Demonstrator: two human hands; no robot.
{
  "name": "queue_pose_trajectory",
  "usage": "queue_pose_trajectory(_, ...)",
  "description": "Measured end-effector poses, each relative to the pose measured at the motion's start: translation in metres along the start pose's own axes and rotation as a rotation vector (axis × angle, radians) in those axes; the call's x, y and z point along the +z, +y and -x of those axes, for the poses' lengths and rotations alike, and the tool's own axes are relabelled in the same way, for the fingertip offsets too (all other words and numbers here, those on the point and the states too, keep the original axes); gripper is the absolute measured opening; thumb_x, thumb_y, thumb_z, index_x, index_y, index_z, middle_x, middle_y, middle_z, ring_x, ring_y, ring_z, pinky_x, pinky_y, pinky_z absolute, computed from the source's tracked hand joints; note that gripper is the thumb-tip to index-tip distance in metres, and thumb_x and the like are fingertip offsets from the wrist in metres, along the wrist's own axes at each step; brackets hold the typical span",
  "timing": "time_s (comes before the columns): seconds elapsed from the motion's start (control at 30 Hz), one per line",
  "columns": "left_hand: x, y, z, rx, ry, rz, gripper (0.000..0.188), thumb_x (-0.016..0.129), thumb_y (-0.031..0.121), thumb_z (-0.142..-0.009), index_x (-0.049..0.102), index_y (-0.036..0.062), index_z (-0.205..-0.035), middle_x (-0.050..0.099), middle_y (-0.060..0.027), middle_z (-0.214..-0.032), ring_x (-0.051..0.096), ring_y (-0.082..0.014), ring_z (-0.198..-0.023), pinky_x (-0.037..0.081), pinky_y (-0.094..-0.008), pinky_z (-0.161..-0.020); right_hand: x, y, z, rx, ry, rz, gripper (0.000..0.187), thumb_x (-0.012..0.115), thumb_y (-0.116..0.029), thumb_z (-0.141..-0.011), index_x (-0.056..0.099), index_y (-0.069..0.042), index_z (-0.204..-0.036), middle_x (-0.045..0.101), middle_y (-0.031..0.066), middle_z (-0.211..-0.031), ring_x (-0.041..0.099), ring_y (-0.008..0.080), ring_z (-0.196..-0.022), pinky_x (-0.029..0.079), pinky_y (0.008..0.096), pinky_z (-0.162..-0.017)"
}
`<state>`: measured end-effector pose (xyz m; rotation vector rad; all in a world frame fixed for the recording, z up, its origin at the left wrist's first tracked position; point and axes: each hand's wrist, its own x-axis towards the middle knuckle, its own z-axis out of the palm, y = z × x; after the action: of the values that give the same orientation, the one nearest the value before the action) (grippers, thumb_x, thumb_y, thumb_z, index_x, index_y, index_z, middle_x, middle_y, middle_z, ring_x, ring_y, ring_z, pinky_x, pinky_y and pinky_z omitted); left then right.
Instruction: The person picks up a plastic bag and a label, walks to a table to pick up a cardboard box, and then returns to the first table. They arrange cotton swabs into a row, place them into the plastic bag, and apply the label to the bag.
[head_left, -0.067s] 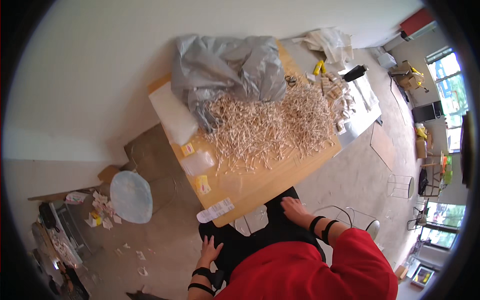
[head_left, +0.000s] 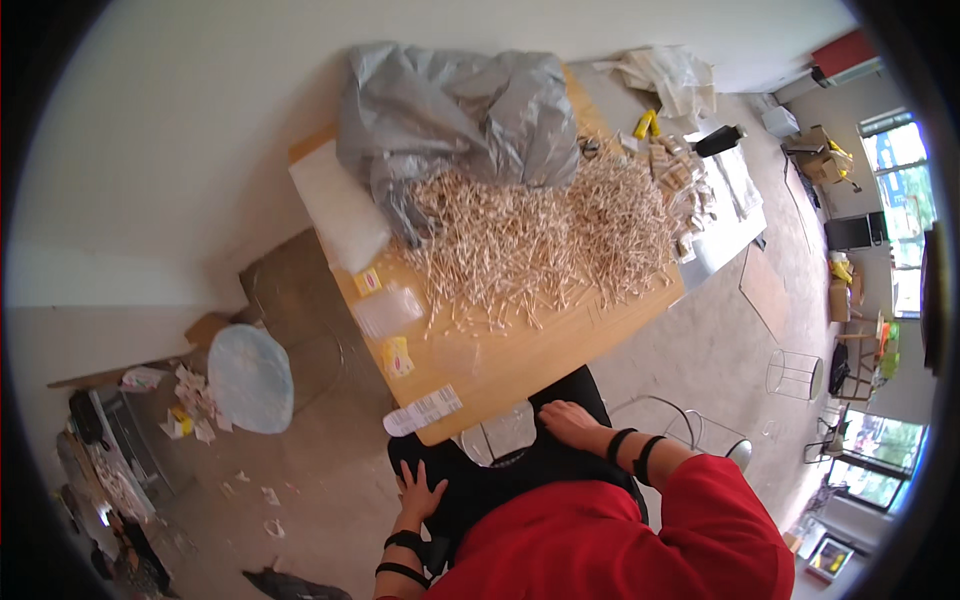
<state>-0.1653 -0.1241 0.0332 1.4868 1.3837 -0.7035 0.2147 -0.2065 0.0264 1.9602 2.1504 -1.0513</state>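
Note:
My left hand [head_left: 420, 492] lies on my left thigh with its fingers spread and nothing in them. On the other black trouser leg rests my right hand [head_left: 568, 424], laid flat and holding nothing. Beyond both knees stands a wooden table [head_left: 520, 375]. A large heap of cotton swabs [head_left: 510, 245] covers its middle. At the near left corner, closest to my left hand, is a white printed label sheet [head_left: 424, 410]. Further up that edge lie a yellow-and-white packet [head_left: 397, 357], a clear plastic bag [head_left: 389, 313] and a small yellow card [head_left: 368, 281].
A crumpled grey plastic sheet [head_left: 450, 120] covers the table's far side. Several small bundles [head_left: 682, 180] and a black bottle [head_left: 720, 140] lie at the right. A pale blue round stool [head_left: 250, 378] stands left, wire-framed stools [head_left: 795, 374] right. Paper scraps [head_left: 195, 400] litter the floor.
My right hand has shifted left and settled lower onto the thigh. The left hand stays on its leg. The whole view has tilted slightly.

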Motion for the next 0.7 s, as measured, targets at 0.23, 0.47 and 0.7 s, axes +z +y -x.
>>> queue_pose_trajectory(0.23, 0.032, 0.003, 0.005, -0.088, 0.127, -0.027, 0.081, 0.060, 0.055, -0.083, 0.025, 0.0196, -0.148, -0.008, -0.0207, -0.155, 0.001, -0.0579, -0.135, 0.022, -0.0659, -0.105, 0.031, 0.010, -0.016, -0.164, -0.267, 0.144, 0.021, 0.055, -0.025, -0.086, 0.064, -0.007, -0.091, 0.062, 0.0085, -0.096, 0.057, 0.0254, -0.103, 0.032, 0.0475, -0.104)
queue_pose_trajectory(0.47, 0.064, -0.017, -0.028, 0.061, 0.456, -0.123, 0.064, 0.058, 0.039, -0.087, 0.035, 0.0160, -0.143, -0.004, -0.0195, -0.155, 0.007, -0.0574, -0.134, 0.016, -0.0637, -0.107, 0.043, 0.044, -0.004, -0.207, 0.240, 0.029, 0.021, 0.057, -0.027, -0.087, 0.065, -0.007, -0.089, 0.065, 0.0082, -0.097, 0.056, 0.0241, -0.105, 0.033, 0.0465, -0.103)
queue_pose_trajectory(0.7, 0.115, -0.033, -0.042, 0.410, 0.915, -0.053, 0.055, 0.061, 0.034, -0.085, 0.047, 0.0178, -0.136, 0.013, -0.0191, -0.154, 0.015, -0.0581, -0.131, 0.020, -0.0674, -0.102, 0.075, 0.050, 0.010, -0.234, 0.485, 0.009, 0.016, 0.060, -0.022, -0.084, 0.065, -0.006, -0.083, 0.066, 0.0077, -0.090, 0.060, 0.0246, -0.092, 0.040, 0.0412, -0.096)
